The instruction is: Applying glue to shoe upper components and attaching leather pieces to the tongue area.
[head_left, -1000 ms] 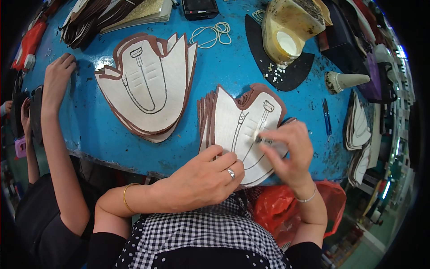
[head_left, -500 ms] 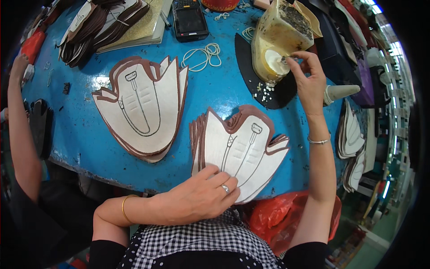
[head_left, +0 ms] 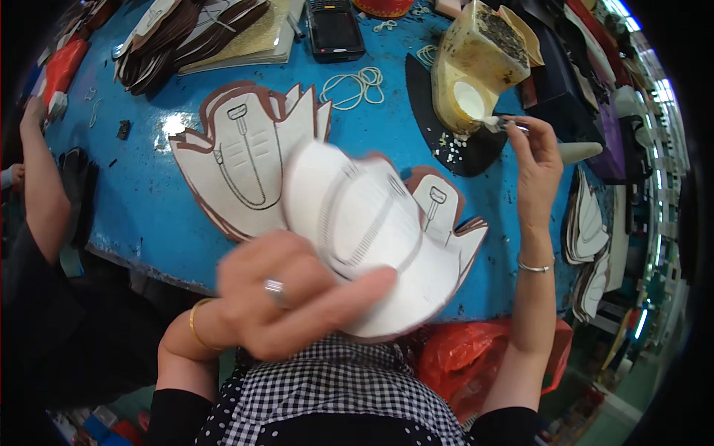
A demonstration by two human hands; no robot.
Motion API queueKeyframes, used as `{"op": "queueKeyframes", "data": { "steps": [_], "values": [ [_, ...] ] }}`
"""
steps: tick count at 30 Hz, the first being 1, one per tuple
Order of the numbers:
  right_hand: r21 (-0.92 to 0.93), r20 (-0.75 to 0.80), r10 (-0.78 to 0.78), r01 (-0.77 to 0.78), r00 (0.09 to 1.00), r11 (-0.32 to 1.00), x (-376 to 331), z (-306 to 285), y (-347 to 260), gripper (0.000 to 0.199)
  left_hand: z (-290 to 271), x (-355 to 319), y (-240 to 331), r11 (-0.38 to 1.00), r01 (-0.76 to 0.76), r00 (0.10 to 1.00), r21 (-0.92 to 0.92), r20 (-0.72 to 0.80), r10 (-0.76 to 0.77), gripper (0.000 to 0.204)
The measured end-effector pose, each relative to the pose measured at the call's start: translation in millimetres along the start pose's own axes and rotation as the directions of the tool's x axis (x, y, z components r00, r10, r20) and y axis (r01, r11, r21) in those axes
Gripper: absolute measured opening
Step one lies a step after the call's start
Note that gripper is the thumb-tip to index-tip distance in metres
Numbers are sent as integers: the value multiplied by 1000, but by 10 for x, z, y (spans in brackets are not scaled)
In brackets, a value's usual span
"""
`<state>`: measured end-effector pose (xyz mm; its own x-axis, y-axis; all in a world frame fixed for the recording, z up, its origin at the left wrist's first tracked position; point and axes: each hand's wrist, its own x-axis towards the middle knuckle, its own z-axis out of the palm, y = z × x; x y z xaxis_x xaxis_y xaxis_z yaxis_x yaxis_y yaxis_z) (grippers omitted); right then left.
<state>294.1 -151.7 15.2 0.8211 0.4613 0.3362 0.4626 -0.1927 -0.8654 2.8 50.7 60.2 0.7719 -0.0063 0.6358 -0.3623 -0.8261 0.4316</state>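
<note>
— So, what does the left hand (head_left: 286, 297) have?

— It is clamped on a white, brown-edged shoe-upper piece (head_left: 357, 230), thumb pressed across its lower part, lifting it off the blue surface (head_left: 149, 215). The piece is blurred and tilted toward the camera, and it hides part of the stack beneath.

— Which stack?

— A pile of like pieces (head_left: 446, 223) lying near the front edge of the surface, its brown rim and a small stitched tab showing to the right of the lifted piece. A second, larger pile (head_left: 245, 160) lies just to the left, flat, partly covered by the raised piece.

— And the right hand (head_left: 532, 152)?

— Its fingers are pinched together on a thin tool (head_left: 513, 125), whose tip meets the white paste at the opening of a yellowish cut-open container (head_left: 480, 59). What kind of tool it is, I cannot tell. The container stands on a black sheet (head_left: 446, 141) speckled with white crumbs.

— Anything else about?

— White rubber bands (head_left: 357, 83) lie behind the larger pile, a dark handheld device (head_left: 335, 30) farther back, and a heap of brown pieces (head_left: 186, 33) at the back left. More white pieces (head_left: 587, 230) sit off the right side. Another person's forearm (head_left: 41, 186) rests at the left edge.
</note>
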Motion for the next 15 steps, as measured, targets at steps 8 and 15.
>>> {"op": "queueKeyframes", "data": {
  "steps": [8,15],
  "values": [
    [187,214,214,-255,953,949,-786,-1,-388,15,-240,-366,-371,861,321,944,394,-61,-324,41],
    [-115,406,112,-71,907,991,-1098,167,-506,15,497,-406,18,967,109,929,-231,369,-17,42]
  ]
}}
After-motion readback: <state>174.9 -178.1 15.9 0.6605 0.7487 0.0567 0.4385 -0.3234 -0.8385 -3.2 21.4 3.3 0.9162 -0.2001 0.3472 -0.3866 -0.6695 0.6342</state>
